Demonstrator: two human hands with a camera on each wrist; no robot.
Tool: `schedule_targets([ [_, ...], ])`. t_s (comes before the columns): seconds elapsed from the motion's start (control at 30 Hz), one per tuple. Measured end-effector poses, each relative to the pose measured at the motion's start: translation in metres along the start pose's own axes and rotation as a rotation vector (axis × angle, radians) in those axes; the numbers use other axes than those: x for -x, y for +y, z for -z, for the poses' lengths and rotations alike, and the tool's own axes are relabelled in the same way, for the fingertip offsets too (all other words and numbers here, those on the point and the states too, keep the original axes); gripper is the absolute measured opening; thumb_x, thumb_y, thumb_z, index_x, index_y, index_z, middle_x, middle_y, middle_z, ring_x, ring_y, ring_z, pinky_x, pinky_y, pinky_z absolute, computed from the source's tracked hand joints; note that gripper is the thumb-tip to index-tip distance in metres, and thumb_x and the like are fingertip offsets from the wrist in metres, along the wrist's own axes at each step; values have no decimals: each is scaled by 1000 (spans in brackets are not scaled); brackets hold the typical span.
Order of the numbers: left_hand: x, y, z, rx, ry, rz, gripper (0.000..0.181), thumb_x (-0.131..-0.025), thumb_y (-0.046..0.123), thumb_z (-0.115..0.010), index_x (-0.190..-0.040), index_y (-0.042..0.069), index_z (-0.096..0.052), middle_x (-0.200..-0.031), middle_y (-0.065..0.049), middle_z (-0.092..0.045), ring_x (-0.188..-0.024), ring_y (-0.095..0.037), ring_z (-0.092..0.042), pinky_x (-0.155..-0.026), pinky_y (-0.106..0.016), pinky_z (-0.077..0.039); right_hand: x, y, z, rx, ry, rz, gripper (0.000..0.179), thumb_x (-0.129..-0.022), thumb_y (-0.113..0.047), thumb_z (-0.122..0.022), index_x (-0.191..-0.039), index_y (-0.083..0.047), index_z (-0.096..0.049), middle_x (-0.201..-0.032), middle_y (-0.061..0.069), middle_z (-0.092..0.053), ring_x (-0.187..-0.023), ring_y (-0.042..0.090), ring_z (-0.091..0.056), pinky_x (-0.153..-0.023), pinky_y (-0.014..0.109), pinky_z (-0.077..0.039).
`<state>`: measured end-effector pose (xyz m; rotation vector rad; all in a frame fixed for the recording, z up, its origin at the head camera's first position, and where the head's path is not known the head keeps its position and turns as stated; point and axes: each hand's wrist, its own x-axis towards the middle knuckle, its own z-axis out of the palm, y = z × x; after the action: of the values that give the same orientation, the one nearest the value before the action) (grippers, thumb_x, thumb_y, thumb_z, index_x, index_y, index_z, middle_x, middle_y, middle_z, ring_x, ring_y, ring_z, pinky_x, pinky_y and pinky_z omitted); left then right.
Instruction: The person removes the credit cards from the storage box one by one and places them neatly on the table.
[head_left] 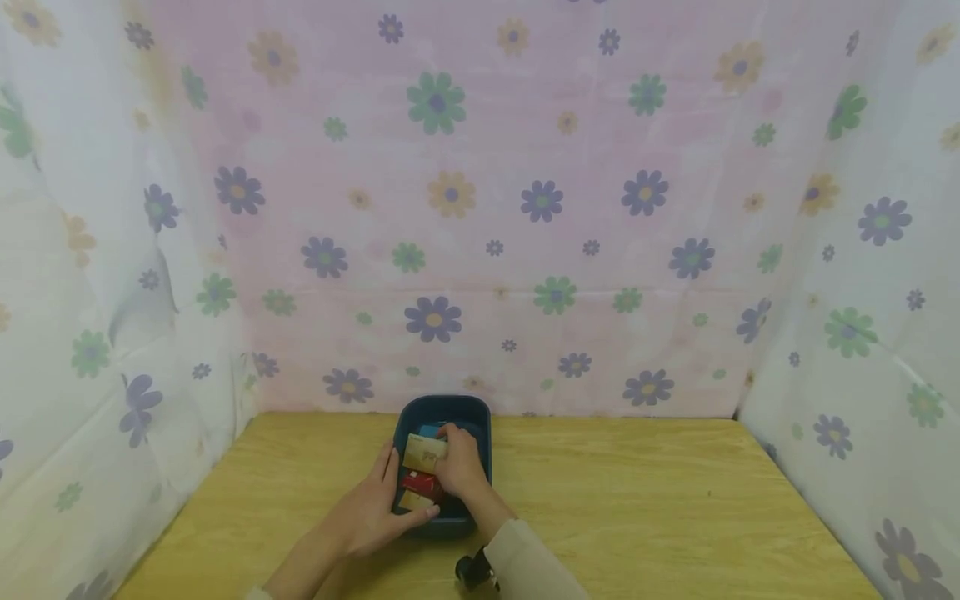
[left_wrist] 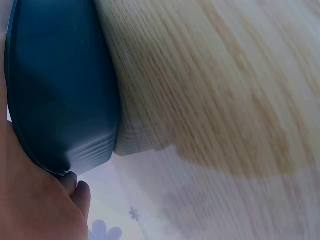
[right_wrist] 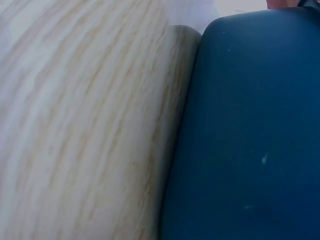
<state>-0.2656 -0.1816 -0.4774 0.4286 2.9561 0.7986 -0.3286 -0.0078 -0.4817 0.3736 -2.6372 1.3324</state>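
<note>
The right hand (head_left: 460, 464) pinches the right end of a small tan box (head_left: 422, 454) inside the dark blue bin (head_left: 442, 407). The left hand (head_left: 369, 510) lies spread against the bin. The box looks light and stiff but could dent; hold its edges gently.

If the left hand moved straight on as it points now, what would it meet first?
Probably the side of the blue bin; the left hand seems to touch it, though depth is unclear.
</note>
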Motion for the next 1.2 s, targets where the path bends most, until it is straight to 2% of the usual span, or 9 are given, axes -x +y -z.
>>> schedule_targets([
  [0.17, 1, 0, 1, -11, -5, 7, 121, -88, 77, -59, -161, -6, -11, -169, -25, -3, -143, -50, -38, -107, -59, -44, 0, 0, 2, -85, -5, -29, 43, -75, 14, -63, -116, 0, -65, -101, 16, -67, -75, 18, -55, -61, 29, -49],
  [0.37, 3, -1, 1, -16, -19, 22, 122, -87, 78, -59, -161, -5, -11, -170, -24, -2, -143, -50, -38, -106, -60, -44, 5, -4, 3, -84, 13, -65, 38, -79, 12, -63, -114, 0, -68, -105, 16, -66, -82, 22, -56, -72, 36, -51],
  [0.53, 5, -2, 1, -15, -27, 36, 122, -86, 79, -59, -162, -4, -10, -170, -24, -1, -144, -49, -37, -107, -60, -43, 8, -6, 2, -85, 10, -59, 35, -84, 9, -63, -118, 2, -68, -109, 18, -68, -89, 24, -61, -78, 40, -54],
  [0.63, 5, -2, 1, -15, -28, 34, 122, -86, 79, -59, -162, -4, -9, -170, -23, -1, -144, -49, -37, -106, -60, -44, 9, -6, 4, -115, 7, -57, 35, -86, 10, -61, -120, 4, -68, -105, 18, -69, -78, 21, -64, -70, 35, -54],
  [0.8, 0, 1, 2, -5, -31, 23, 121, -87, 79, -58, -162, -2, -9, -170, -22, 1, -146, -48, -35, -107, -60, -43, 7, -8, 9, -197, 46, -60, 35, -88, 13, -58, -122, 7, -66, -99, 20, -69, -54, 15, -65, -53, 27, -53],
  [0.97, -1, 2, 2, -8, -35, 11, 121, -87, 77, -59, -162, -4, -10, -170, -23, 1, -144, -49, -38, -106, -59, -44, 2, -8, 11, -192, 76, -59, 35, -87, 13, -60, -121, 7, -66, -102, 20, -69, -61, 15, -65, -57, 27, -54],
  [1.1, -1, 2, 1, 1, -33, 4, 122, -87, 77, -60, -162, -4, -8, -170, -23, 2, -145, -49, -36, -107, -59, -43, 2, -9, 19, -174, 66, -38, 34, -88, 11, -60, -121, 5, -67, -103, 16, -67, -70, 15, -60, -64, 30, -52],
  [1.2, -1, 1, 2, 5, -32, 4, 122, -87, 77, -60, -162, -4, -7, -170, -22, 3, -145, -49, -35, -108, -59, -42, 3, -11, 28, -189, 47, -21, 36, -88, 11, -59, -122, 5, -67, -101, 15, -66, -72, 16, -54, -63, 30, -48],
])
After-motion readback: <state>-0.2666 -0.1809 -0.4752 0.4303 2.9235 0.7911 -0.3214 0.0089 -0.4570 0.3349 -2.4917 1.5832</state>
